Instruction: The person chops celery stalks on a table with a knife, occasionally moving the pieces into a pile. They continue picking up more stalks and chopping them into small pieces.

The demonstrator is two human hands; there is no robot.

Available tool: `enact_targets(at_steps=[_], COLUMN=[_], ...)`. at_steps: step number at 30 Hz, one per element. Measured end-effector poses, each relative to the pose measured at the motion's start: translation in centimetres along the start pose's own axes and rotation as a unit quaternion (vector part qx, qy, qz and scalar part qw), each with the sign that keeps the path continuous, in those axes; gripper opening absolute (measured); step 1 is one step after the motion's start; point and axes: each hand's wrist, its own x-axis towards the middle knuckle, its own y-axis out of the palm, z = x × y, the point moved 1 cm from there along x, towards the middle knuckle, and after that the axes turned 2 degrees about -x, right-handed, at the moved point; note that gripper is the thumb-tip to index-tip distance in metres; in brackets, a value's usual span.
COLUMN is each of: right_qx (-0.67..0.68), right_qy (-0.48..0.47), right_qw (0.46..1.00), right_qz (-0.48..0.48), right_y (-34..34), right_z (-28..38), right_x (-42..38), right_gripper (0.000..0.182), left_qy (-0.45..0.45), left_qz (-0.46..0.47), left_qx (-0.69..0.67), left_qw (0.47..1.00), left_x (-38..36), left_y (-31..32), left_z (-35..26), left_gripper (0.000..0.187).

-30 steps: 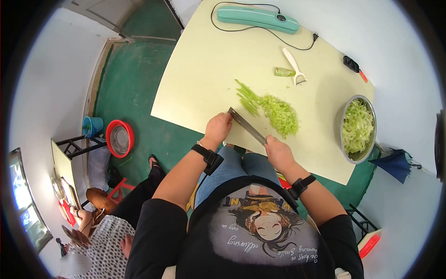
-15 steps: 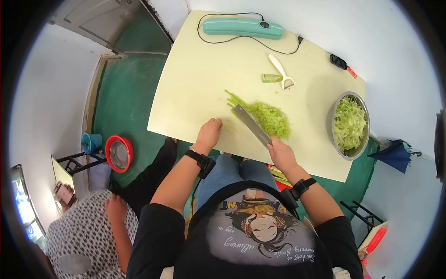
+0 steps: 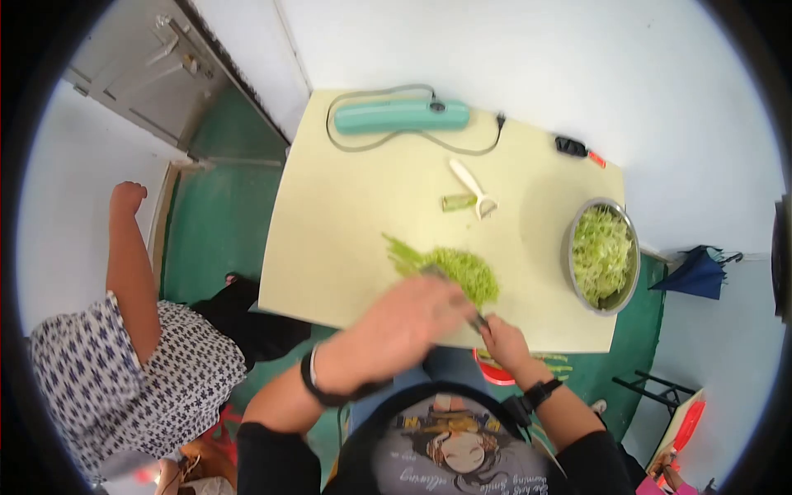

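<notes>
My right hand [image 3: 505, 343] is wrapped round the handle of a knife [image 3: 477, 320] at the table's front edge. Raised above the blade, my left hand [image 3: 404, 330] is smeared by motion and hides most of the knife; what its fingers do is unclear. A pile of finely chopped green vegetable [image 3: 469, 272] lies just beyond the blade, with uncut green stalks [image 3: 400, 252] at its left. Behind the pile are a white peeler [image 3: 472, 183] and a short green vegetable piece [image 3: 458, 202]. To the right stands a metal bowl [image 3: 569, 256] full of shredded greens [image 3: 602, 252].
On the pale table [image 3: 322, 239], a teal device [image 3: 400, 116] with a black cord lies at the back, and a small black object [image 3: 571, 147] at the back right. Another person [image 3: 144, 355] is at the left. A blue umbrella [image 3: 697, 274] leans at the right.
My left hand has risen from the table and moved right, over the knife. The view has shifted upward. The other person has turned and stretched out an arm.
</notes>
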Motion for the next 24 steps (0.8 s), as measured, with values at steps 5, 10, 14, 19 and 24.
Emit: enact_targets(at_steps=[5,10,14,19,24], right_qx=[0.006,0.026,0.023,0.026,0.037], right_qy=[-0.007,0.012,0.021,0.012,0.022], right_qw=[1.0,1.0,0.999,1.0,0.999], right_qz=[-0.014,-0.007,-0.014,-0.011,0.003], right_y=[-0.4,-0.6,-0.1,-0.2,0.9], right_z=[0.3,0.9,0.8,0.2,0.6], right_x=[-0.2,-0.1,0.2,0.0,0.6], right_gripper=[0.015,0.017,0.018,0.017,0.016], left_qy=[0.199,0.236,0.193,0.166,0.151], left_qz=[-0.024,0.015,-0.137,-0.111,0.068], left_qx=[-0.041,-0.002,-0.065,-0.082,-0.11], left_qw=[0.979,0.972,0.969,0.976,0.98], left_x=[1.8,2.5,1.2,0.7,1.7], left_y=[-5.7,-10.1,-7.1,-8.0,-10.2], left_z=[-8.1,-11.3,-11.5,-11.4,-11.2], left_gripper=[0.038,0.041,0.038,0.043,0.04])
